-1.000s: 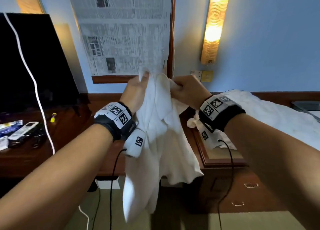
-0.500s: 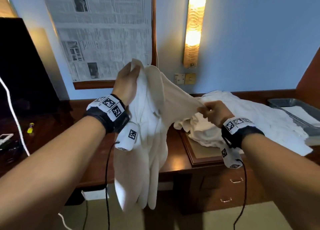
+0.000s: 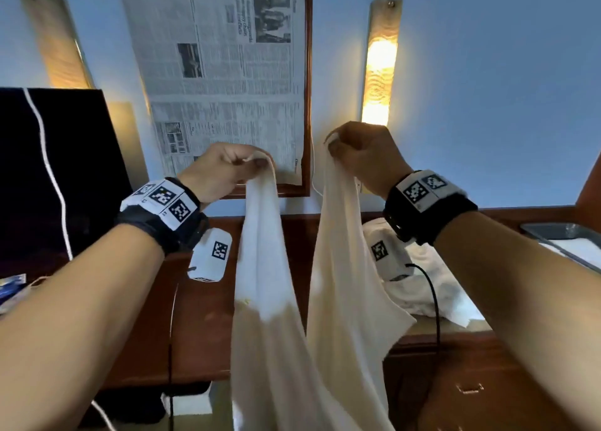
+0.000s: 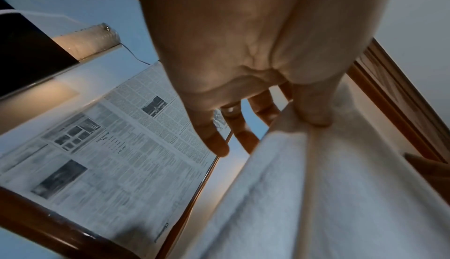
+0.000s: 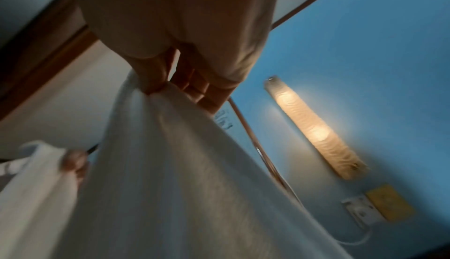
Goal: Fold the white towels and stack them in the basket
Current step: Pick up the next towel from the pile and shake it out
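A white towel (image 3: 338, 300) hangs in the air in front of me, held up by two of its top corners. My left hand (image 3: 224, 170) pinches the left corner between thumb and fingers; in the left wrist view the thumb (image 4: 314, 109) presses on the towel (image 4: 328, 195). My right hand (image 3: 364, 151) pinches the right corner, and in the right wrist view the towel (image 5: 182, 176) drapes down from my fingers (image 5: 155, 78). The towel's lower part runs out of the bottom of the head view. A heap of more white towels (image 3: 432, 287) lies on the wooden desk (image 3: 201, 326) behind my right wrist.
A grey tray-like basket (image 3: 566, 238) with something white in it stands at the far right. A dark TV screen (image 3: 48, 170) stands at left, and a framed mirror covered with newspaper (image 3: 224, 73) hangs behind, flanked by a lit wall lamp (image 3: 379, 63). Desk drawers (image 3: 468, 388) are below right.
My right hand has risen from the heap on the desk to the height of the left hand, pinching a corner. The towel now hangs spread between both hands.
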Motion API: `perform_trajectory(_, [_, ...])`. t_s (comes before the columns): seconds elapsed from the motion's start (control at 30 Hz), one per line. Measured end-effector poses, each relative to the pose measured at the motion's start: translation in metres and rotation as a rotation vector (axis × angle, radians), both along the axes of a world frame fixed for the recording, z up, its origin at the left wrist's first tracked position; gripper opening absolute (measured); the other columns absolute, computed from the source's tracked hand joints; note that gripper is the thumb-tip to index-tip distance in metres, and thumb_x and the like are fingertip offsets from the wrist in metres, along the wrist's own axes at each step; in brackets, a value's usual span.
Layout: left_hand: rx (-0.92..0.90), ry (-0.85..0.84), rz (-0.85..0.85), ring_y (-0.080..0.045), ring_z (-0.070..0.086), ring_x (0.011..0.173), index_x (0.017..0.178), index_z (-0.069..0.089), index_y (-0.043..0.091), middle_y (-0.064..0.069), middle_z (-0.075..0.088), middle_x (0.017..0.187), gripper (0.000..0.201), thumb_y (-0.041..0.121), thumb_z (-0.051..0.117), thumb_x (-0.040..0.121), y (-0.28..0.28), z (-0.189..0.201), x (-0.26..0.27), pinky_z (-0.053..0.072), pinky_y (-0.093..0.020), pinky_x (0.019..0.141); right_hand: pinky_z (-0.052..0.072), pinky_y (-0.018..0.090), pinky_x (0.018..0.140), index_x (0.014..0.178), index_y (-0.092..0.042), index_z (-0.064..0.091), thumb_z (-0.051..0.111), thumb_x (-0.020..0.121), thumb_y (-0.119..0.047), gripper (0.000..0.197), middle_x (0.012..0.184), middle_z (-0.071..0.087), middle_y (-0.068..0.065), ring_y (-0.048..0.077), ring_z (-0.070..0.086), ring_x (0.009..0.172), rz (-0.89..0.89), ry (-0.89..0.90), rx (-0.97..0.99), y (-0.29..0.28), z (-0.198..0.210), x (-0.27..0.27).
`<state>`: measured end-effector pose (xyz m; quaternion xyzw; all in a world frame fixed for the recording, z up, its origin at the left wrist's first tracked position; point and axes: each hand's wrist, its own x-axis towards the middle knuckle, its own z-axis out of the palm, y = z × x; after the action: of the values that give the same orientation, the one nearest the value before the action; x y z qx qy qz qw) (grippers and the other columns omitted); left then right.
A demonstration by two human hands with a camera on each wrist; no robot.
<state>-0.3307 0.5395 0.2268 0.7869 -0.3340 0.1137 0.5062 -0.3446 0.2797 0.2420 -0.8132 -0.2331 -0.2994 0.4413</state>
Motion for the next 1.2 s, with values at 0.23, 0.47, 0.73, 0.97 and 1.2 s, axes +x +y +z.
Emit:
perform_trajectory(0.23, [-0.327,-0.120,0.061,-0.003,0.066,0.073,0.075,0.080,0.026,0.008,0.075,0.077,0.026,0.005,0.071,0.085,-0.005,0.025,-0.010,0.052,-0.016,0.071,0.057,0.027,0.072,0.092,-0.010,0.075,0.072,0.090,-0.029,0.020,0.086,0.073,0.004,0.017,0.069,0.078,0.112,-0.029,-0.029,0.035,0.042,-0.023])
perform_trajectory(0.47, [-0.315,-0.099,-0.001,-0.006,0.066,0.068,0.077,0.077,0.014,0.002,0.072,0.071,0.028,-0.010,0.065,0.088,-0.017,0.047,-0.020,0.055,-0.018,0.071,0.050,0.015,0.069,0.089,-0.014,0.077,0.071,0.091,-0.026,0.013,0.080,0.073,-0.006,0.002,0.064,0.072,0.217,-0.032,-0.050,0.045,0.065,-0.036])
perform_trajectory(0.73, [-0.332,0.001,-0.034,-0.034,0.062,0.089,0.086,0.072,0.009,-0.018,0.068,0.089,0.010,0.015,0.079,0.081,-0.020,0.054,-0.015,0.049,-0.062,0.095,0.052,0.027,0.073,0.095,-0.018,0.074,0.066,0.095,-0.024,0.010,0.086,0.070,-0.009,0.008,0.064,0.081,0.332,0.028,-0.037,0.046,0.066,-0.036])
perform_trajectory(0.97, [-0.379,0.081,0.059,-0.024,0.057,0.066,0.071,0.057,0.008,-0.006,0.060,0.067,0.021,0.000,0.069,0.088,-0.017,0.042,-0.009,0.052,-0.027,0.055,0.056,0.037,0.082,0.097,-0.009,0.060,0.054,0.101,-0.020,0.013,0.096,0.061,0.008,0.019,0.061,0.091,0.470,0.259,0.077,0.059,0.041,-0.027])
perform_trajectory(1.2, [-0.431,0.490,-0.084,-0.023,0.059,0.070,0.100,0.066,0.003,-0.008,0.063,0.076,0.029,0.026,0.049,0.105,-0.013,-0.011,-0.013,0.058,-0.033,0.065,0.049,0.036,0.071,0.079,-0.025,0.053,0.059,0.096,-0.033,0.020,0.078,0.053,-0.003,0.013,0.052,0.075,0.230,0.178,0.025,0.069,-0.003,0.003])
